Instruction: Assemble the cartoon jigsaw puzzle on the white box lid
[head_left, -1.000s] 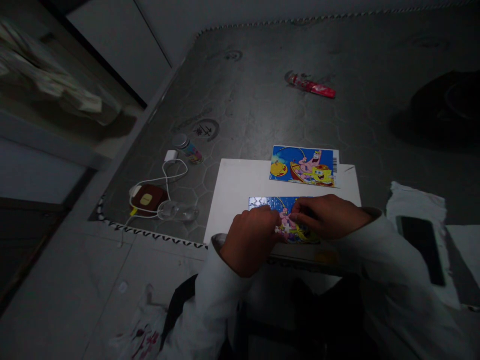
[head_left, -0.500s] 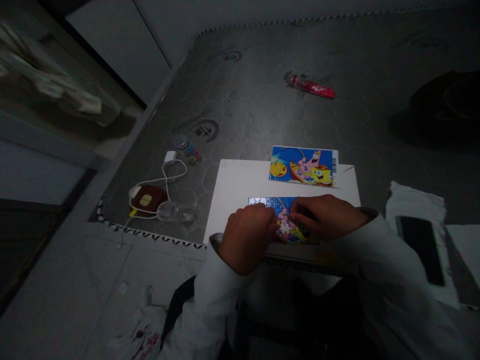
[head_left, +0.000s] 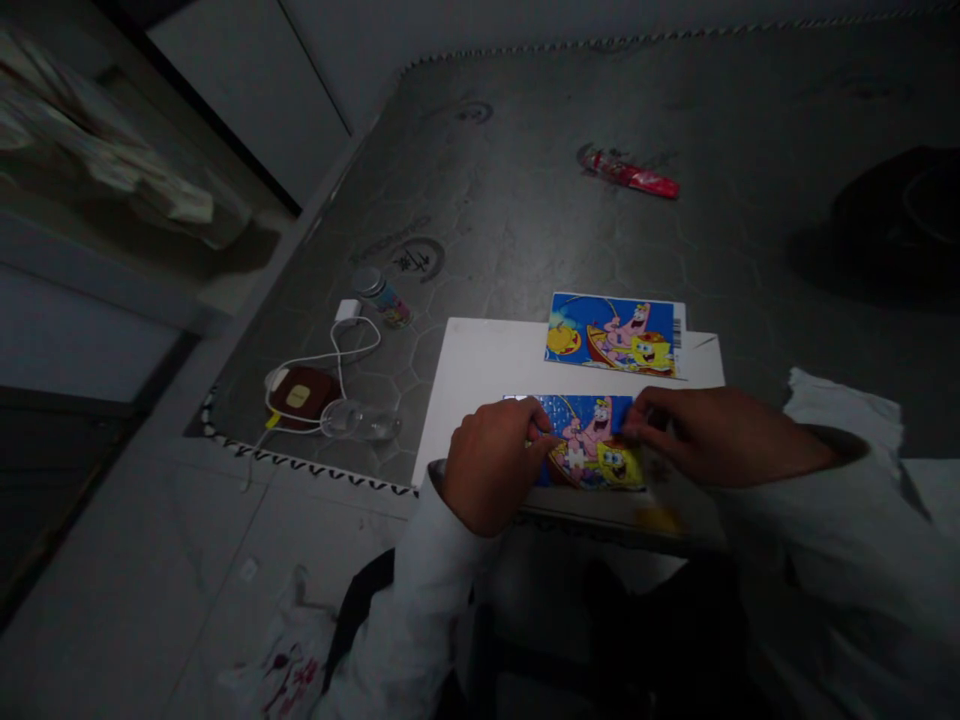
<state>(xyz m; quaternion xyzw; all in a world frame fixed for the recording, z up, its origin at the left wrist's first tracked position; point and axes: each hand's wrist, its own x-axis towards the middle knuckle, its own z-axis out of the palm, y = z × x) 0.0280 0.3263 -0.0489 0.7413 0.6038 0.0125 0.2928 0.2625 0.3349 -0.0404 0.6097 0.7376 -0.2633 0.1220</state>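
A jigsaw puzzle (head_left: 592, 425) with a cartoon starfish and a yellow sponge figure lies on a white board (head_left: 480, 350). One pale, piece-shaped gap shows low in its middle. My left hand (head_left: 495, 462) rests over the puzzle's left end, fingers curled and thumb tip on the picture; whether a piece is in them is hidden. At the right edge, my right hand (head_left: 709, 432) is closed in a pinch, its fingertips by the upper right corner. What it pinches, if anything, I cannot make out. Behind the puzzle lies a picture card (head_left: 615, 335) with the same scene.
To the left are a small clear jar with a lid (head_left: 384, 298), a white charger (head_left: 347, 311) with its cable, a brown case (head_left: 301, 397) and a clear plastic bottle (head_left: 361, 420). A red wrapper (head_left: 630, 173) lies farther back; a dark round object (head_left: 900, 225) sits right.
My right hand has moved right, from the puzzle's middle to its right edge, uncovering the sponge figure. My left hand stays at the left end. The phone is now behind my right sleeve.
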